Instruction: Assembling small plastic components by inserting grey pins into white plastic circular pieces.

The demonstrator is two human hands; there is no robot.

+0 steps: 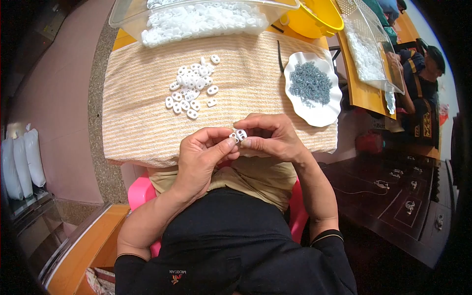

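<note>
Over the near edge of the towel, my two hands meet in front of my lap. My left hand pinches a small white plastic piece between thumb and fingertips. Against it, my right hand grips a white two-hole oval piece with two dark holes. Fingertips partly cover both pieces, and whether they are joined I cannot tell. Farther off to the left lies a loose pile of white two-hole oval pieces. On the right stands a white wavy-rimmed dish holding many tiny grey-blue pieces, possibly springs.
A striped towel covers the table. At the back are a clear bin of white pieces, a yellow basin and a thin black strip. Another person sits at the right beside a second clear bin.
</note>
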